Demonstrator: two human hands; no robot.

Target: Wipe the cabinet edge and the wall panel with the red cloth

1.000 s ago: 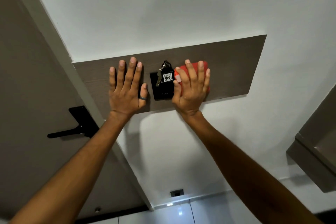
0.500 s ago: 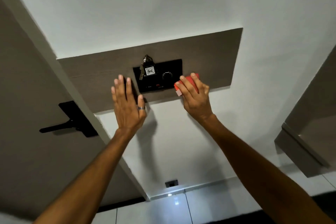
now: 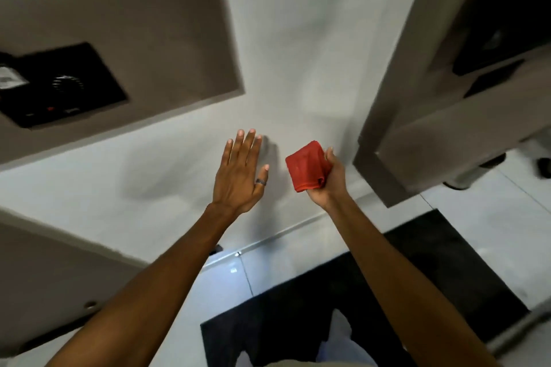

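Observation:
My right hand (image 3: 329, 185) grips the folded red cloth (image 3: 307, 165) in front of the white wall, away from both surfaces. My left hand (image 3: 240, 176) is flat and empty beside it, fingers spread, a ring on the thumb. The brown wall panel (image 3: 167, 24) sits up and to the left, holding a black switch plate (image 3: 62, 83) with a dial. The brown cabinet (image 3: 441, 116) stands to the right of the cloth, and its lower front edge (image 3: 372, 179) is close to my right hand.
A dark mat (image 3: 372, 292) lies on the white tiled floor (image 3: 492, 217) below. The door (image 3: 44, 271) is at the lower left. My legs show at the bottom edge.
Both hands have come off the wall panel and dropped down and to the right. The cloth left the panel and is now held in the air. The view swung right toward the cabinet.

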